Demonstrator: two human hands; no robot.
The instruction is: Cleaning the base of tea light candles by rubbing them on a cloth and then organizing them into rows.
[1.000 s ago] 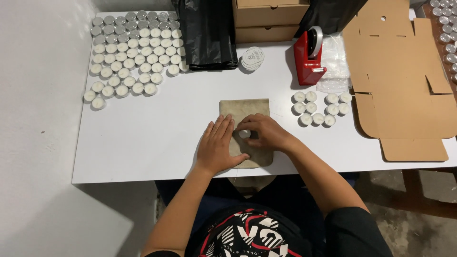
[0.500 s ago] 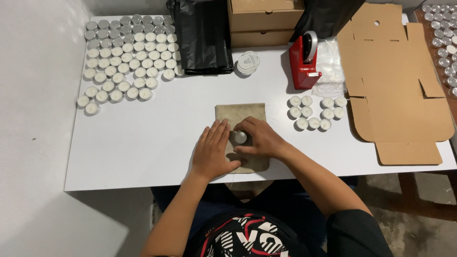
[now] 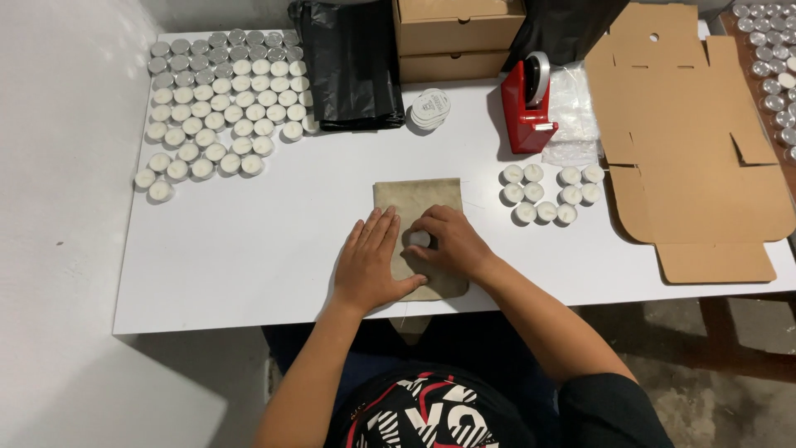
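Tan cloth, a small flat pouch [image 3: 417, 199], lies at the near edge of the white table [image 3: 249, 249], and the left hand [image 3: 373, 261] presses flat and open on its near left part, seemingly to keep the fabric from sliding. The right hand [image 3: 448, 243] curls beside it, fingertips closed on a small white tealight [image 3: 419, 239] at the pouch's middle. More tealights sit grouped to the right [image 3: 547, 195] and massed at far left [image 3: 220, 104], within easy reach.
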